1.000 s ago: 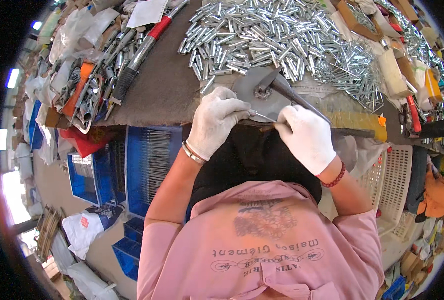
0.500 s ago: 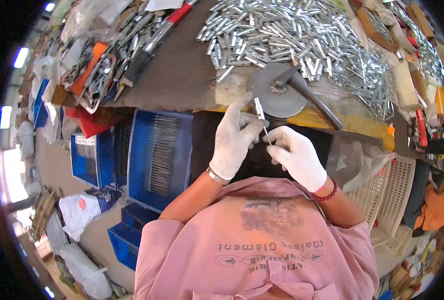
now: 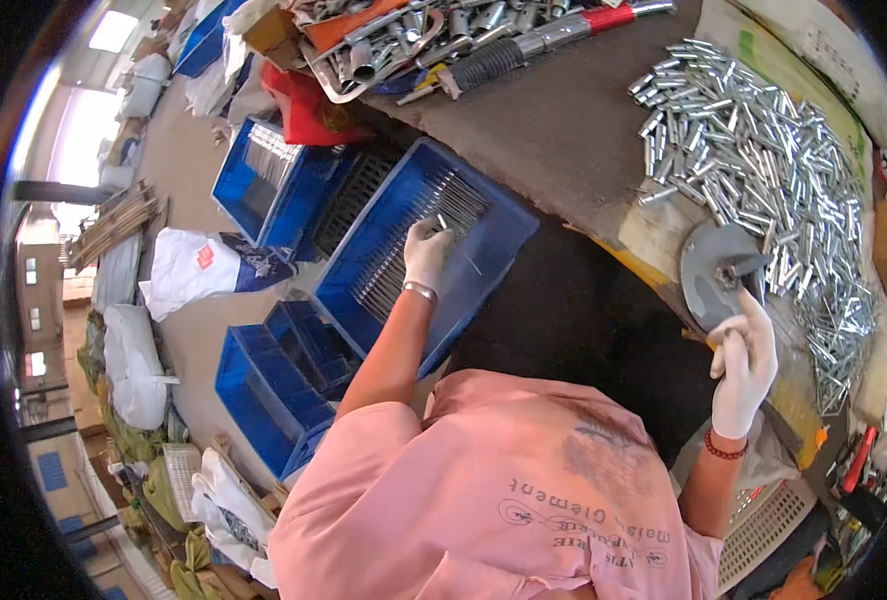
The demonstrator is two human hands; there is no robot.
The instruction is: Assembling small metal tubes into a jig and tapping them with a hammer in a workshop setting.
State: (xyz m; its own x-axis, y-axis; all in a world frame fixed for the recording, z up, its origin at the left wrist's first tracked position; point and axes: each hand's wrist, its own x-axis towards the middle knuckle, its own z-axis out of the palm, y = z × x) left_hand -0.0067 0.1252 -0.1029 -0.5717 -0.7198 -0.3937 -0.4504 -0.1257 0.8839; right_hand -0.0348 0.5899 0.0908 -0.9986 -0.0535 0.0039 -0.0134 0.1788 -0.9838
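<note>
My left hand (image 3: 429, 255), in a white glove, is over a large blue bin (image 3: 512, 222). Its fingers are closed on a thin metal rod with a bright tube-like end (image 3: 442, 221). Inside the bin, below the hand, lies a row of similar metal rods (image 3: 376, 285). Out to the right, my gloved right hand (image 3: 747, 365) is closed around the handle of a hammer (image 3: 749, 267), its index finger stretched along it. The hand hides most of the handle. The hammer's head sits over a round grey metal plate (image 3: 702, 285) at the bench edge.
A heap of short shiny metal tubes (image 3: 754, 140) covers the right of the bench (image 3: 554, 120). Thinner metal pieces (image 3: 829, 340) lie beside it. More blue bins (image 3: 264, 385) stand at the left, and a cream plastic basket (image 3: 769, 530) is at lower right.
My view has turned left. My left hand has carried the rod from in front of me to the blue bin. My right hand has let go of the rod and moved to the hammer.
</note>
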